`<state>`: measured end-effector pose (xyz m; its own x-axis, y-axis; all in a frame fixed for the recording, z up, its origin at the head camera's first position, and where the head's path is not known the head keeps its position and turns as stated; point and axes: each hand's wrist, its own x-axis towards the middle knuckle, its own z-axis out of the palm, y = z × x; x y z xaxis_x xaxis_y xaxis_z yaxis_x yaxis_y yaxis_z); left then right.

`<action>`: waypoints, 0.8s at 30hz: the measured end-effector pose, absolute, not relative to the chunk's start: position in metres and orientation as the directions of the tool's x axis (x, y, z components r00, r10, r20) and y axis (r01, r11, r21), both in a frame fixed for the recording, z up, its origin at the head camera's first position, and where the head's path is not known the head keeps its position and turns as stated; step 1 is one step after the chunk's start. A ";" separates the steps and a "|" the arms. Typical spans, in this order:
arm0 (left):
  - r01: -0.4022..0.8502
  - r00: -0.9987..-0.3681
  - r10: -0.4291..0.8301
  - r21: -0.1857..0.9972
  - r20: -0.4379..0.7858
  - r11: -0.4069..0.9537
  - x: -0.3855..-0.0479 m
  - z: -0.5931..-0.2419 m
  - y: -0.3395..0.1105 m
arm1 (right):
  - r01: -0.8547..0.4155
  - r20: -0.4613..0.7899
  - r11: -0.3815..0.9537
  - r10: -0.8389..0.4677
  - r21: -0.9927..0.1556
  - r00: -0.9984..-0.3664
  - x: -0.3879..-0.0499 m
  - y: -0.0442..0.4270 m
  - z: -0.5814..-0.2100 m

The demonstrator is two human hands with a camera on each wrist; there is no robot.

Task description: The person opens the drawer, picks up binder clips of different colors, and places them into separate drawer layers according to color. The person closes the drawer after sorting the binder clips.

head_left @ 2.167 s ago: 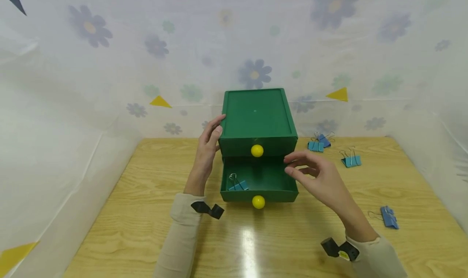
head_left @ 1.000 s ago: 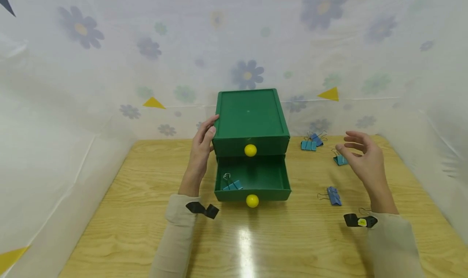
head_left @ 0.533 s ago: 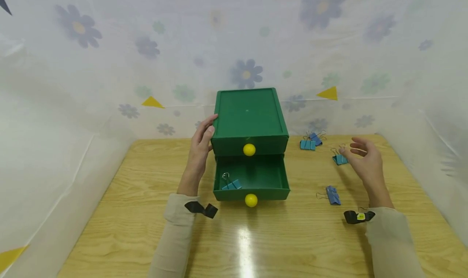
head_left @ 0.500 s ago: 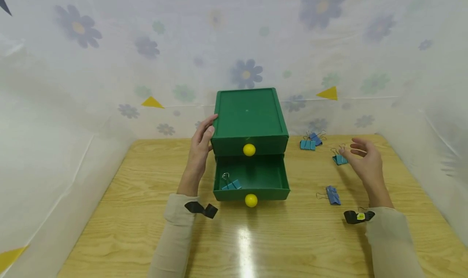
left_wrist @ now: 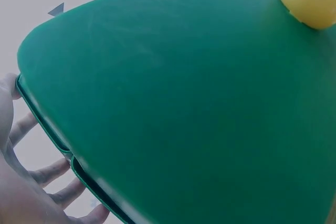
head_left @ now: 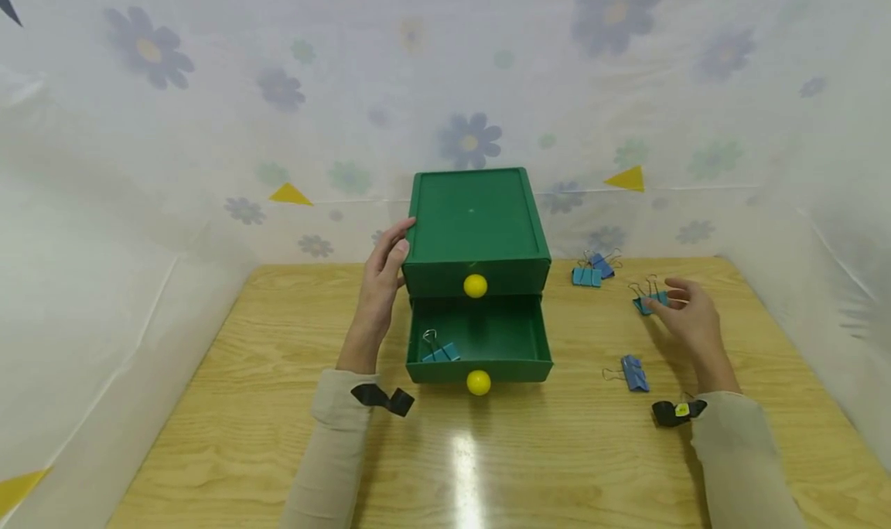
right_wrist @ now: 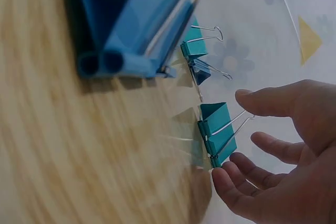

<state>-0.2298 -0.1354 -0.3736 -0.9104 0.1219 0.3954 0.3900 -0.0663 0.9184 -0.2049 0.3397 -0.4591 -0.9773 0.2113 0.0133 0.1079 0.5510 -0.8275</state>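
A green two-drawer box stands on the table, its lower drawer pulled out with a teal binder clip inside at the left. My left hand rests against the box's left side, fingers spread along it; the left wrist view shows this hand at the box's edge. At the right, my right hand is around another teal clip, thumb and fingers apart. In the right wrist view the hand has its thumb and fingers on either side of that clip, not closed on it.
Behind, right of the box, a teal clip and a blue clip lie together. Another blue clip lies nearer the front. A wire handle shows beside the right wrist. Flowered sheeting encloses the table.
My right hand has gone from the drawer's right edge over to the teal clip at the right, and lately lowered towards it. My left hand stays against the box.
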 end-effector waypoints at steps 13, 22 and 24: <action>0.395 -0.908 0.126 0.916 0.401 -0.064 -0.231 -0.374 -0.134 | 0.121 -0.006 0.660 0.175 -0.742 -0.985 -0.207 0.332 -0.460; 0.394 -0.908 0.123 0.917 0.399 -0.065 -0.231 -0.374 -0.136 | 0.144 -0.044 0.674 0.164 -0.725 -0.986 -0.207 0.333 -0.460; 0.392 -0.909 0.124 0.917 0.398 -0.066 -0.231 -0.375 -0.136 | 0.146 -0.045 0.671 0.166 -0.727 -0.985 -0.207 0.333 -0.461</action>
